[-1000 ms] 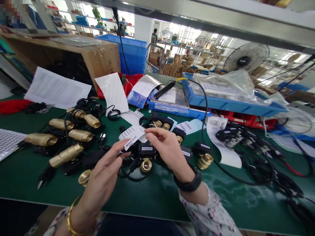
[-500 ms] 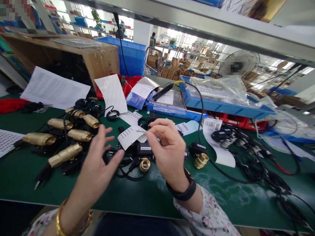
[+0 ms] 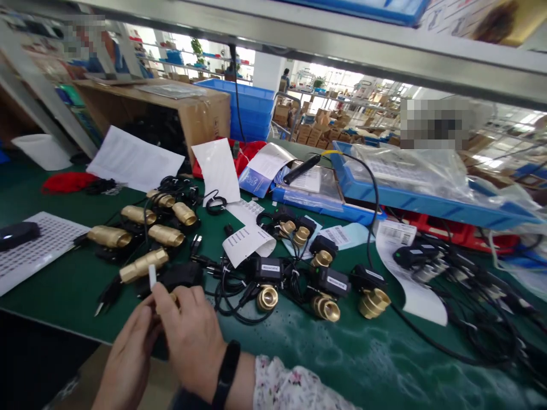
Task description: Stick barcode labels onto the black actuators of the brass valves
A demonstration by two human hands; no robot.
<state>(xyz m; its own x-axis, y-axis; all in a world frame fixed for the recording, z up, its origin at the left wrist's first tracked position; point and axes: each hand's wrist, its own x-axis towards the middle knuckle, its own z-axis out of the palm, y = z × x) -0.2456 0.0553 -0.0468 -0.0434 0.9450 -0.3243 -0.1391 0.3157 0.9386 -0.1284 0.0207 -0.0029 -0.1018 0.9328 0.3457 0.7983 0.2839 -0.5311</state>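
Low at the left front, my left hand curls its fingers round a valve; a bit of brass shows between the hands, and most of it is hidden. My right hand is close against it, a small white label at its thumb tip. Just beyond the fingers is a black actuator housing. Past it lie several brass valves with black housings. A curled label sheet rests behind a labelled valve, and more labelled valves stand to the right.
A dotted white sheet lies at the left. Behind are a cardboard box, papers and a blue tray. Black cables sprawl at the right. A metal shelf beam crosses overhead.
My right hand has moved from the label sheet down and left to my left hand, carrying a small label. My left hand, open before, has closed. The view has shifted left.
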